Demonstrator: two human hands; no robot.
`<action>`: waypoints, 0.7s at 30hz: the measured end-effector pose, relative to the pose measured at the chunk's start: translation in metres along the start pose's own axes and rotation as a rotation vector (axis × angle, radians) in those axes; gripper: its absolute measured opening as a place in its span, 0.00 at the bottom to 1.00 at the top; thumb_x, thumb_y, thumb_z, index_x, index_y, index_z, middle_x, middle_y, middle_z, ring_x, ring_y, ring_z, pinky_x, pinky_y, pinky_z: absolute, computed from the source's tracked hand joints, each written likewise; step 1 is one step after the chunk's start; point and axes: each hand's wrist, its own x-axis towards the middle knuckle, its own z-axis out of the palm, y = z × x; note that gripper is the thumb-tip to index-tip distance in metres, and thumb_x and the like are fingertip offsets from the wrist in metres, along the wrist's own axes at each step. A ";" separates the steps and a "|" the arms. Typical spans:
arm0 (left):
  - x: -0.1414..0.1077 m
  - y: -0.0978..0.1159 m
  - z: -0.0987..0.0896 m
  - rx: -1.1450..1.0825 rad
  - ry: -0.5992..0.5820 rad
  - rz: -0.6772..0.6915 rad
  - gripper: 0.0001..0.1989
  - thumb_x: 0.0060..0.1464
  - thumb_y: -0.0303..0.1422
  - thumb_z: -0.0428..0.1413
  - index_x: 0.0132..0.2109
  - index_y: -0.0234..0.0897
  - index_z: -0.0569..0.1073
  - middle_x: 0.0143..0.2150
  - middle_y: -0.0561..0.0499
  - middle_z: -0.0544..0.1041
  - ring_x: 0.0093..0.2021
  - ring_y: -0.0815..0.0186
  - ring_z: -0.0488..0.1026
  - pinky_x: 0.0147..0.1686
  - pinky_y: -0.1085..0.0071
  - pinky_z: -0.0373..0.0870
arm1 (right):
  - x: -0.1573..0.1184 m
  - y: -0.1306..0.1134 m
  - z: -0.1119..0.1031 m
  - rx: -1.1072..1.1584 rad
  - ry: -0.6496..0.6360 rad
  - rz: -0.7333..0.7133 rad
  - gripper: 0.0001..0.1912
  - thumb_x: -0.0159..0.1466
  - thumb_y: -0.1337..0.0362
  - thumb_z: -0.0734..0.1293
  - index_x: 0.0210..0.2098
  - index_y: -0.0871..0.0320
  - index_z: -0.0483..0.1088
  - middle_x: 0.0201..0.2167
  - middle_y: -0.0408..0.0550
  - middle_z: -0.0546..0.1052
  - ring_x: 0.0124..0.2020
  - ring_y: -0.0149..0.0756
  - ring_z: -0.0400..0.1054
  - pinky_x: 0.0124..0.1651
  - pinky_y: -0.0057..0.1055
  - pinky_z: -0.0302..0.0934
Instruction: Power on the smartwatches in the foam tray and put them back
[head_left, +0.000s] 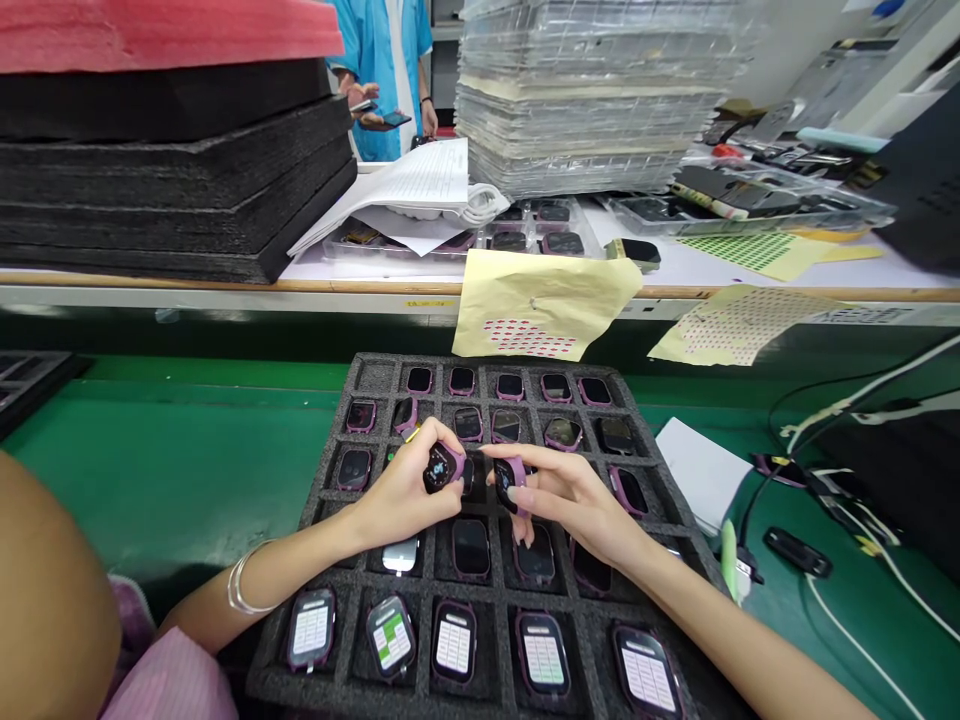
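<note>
Above the middle of a dark foam tray [341, 510], my left hand [416, 480] holds a purple-rimmed smartwatch [439, 467] between thumb and fingers, its screen lit. Just to the right, my right hand [559, 490] grips a second purple watch [508, 482], also with a lit face, tilted on its side. Both hands hover close together without touching. Rows of similar watches lie in the tray's compartments. In the front row, watches such as the one at the centre [454, 642] show white grid screens; most farther back look dark.
Black foam trays [150, 190] and clear plastic trays [577, 110] are stacked on the shelf behind. Yellow sticker sheets [544, 300] hang over its edge. White paper [701, 470], cables and a black device [797, 551] lie right. A person in blue [382, 60] stands beyond.
</note>
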 end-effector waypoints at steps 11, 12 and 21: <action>0.000 -0.001 0.000 -0.030 0.033 0.019 0.12 0.51 0.22 0.53 0.41 0.40 0.61 0.34 0.56 0.62 0.33 0.70 0.61 0.36 0.72 0.59 | -0.002 -0.002 -0.001 -0.008 0.002 -0.055 0.22 0.63 0.66 0.69 0.56 0.61 0.67 0.23 0.44 0.77 0.23 0.30 0.72 0.27 0.24 0.69; 0.000 -0.001 0.000 -0.033 0.038 0.023 0.12 0.51 0.22 0.53 0.40 0.40 0.61 0.35 0.56 0.62 0.33 0.70 0.61 0.36 0.72 0.59 | -0.002 -0.002 -0.001 -0.005 0.003 -0.061 0.22 0.63 0.66 0.69 0.56 0.61 0.67 0.24 0.44 0.77 0.23 0.30 0.72 0.26 0.23 0.68; 0.000 -0.001 -0.001 -0.024 0.096 0.067 0.11 0.50 0.23 0.53 0.40 0.40 0.61 0.35 0.55 0.63 0.34 0.69 0.62 0.36 0.73 0.60 | -0.003 -0.003 -0.003 -0.004 0.003 -0.065 0.23 0.63 0.66 0.69 0.57 0.61 0.67 0.24 0.45 0.77 0.22 0.31 0.72 0.26 0.26 0.68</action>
